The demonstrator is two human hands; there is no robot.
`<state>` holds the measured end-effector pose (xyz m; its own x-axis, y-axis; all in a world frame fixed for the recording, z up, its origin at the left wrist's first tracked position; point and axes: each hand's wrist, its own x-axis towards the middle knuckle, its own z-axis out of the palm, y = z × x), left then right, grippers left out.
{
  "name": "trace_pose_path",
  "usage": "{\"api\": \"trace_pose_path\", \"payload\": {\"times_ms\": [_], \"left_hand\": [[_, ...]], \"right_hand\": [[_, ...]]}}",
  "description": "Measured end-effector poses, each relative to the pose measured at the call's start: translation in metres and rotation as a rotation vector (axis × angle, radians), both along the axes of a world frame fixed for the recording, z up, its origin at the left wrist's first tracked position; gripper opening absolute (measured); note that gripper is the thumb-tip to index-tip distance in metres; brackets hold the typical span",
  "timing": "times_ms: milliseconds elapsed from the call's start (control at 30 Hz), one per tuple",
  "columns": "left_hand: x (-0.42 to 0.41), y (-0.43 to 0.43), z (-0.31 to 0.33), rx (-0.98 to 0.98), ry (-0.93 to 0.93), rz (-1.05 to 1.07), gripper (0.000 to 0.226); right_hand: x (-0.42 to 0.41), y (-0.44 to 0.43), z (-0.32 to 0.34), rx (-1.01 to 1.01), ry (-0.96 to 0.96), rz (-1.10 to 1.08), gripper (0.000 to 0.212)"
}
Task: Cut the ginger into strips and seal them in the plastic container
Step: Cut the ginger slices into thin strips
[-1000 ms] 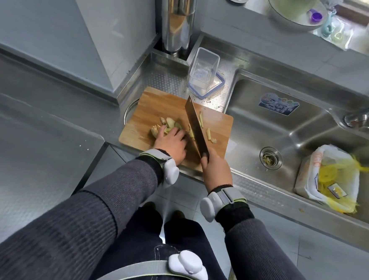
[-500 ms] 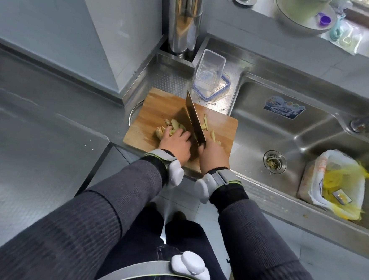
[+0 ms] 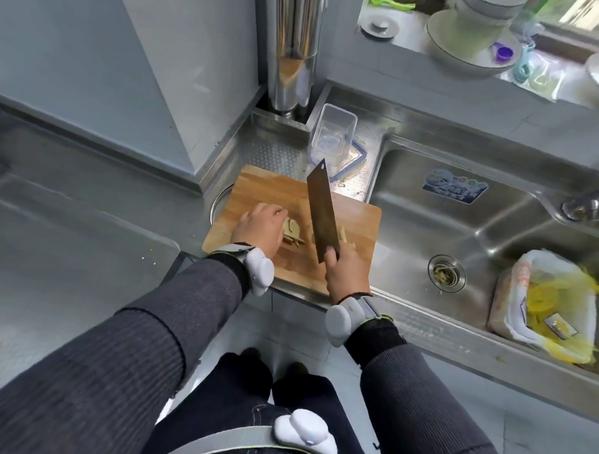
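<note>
Head view: the right hand point(image 3: 346, 272) grips the handle of the cleaver point(image 3: 322, 210), whose blade points to the far side over the wooden cutting board point(image 3: 358, 224). The left hand point(image 3: 259, 225) lies palm down on the board, fingers bent against the ginger pieces point(image 3: 292, 233); whether it grips them cannot be told. The plastic container point(image 3: 333, 133) stands lidless beyond the board's far edge, left of the sink point(image 3: 503, 237).

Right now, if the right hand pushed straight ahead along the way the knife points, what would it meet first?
Probably the plastic container: the right hand holds the knife with its tip aimed at it, just beyond the cutting board. Blade height is unclear, so contact is uncertain.
</note>
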<state>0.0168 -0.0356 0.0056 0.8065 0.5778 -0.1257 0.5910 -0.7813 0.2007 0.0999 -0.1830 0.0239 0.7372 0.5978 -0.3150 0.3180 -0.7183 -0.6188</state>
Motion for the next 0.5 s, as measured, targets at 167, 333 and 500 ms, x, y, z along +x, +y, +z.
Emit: {"api": "trace_pose_path", "payload": {"times_ms": [167, 333, 500], "left_hand": [[0.007, 0.003, -0.001, 0.006, 0.041, -0.004, 0.042], [0.015, 0.011, -0.005, 0.007, 0.089, 0.014, 0.05], [0.018, 0.015, -0.006, 0.054, 0.083, -0.017, 0.051]], "right_hand": [[0.0, 0.001, 0.001, -0.059, -0.035, 0.03, 0.042], [0.004, 0.005, -0.002, -0.075, 0.013, 0.059, 0.035], [0.009, 0.004, -0.006, -0.135, 0.069, 0.057, 0.03]]}}
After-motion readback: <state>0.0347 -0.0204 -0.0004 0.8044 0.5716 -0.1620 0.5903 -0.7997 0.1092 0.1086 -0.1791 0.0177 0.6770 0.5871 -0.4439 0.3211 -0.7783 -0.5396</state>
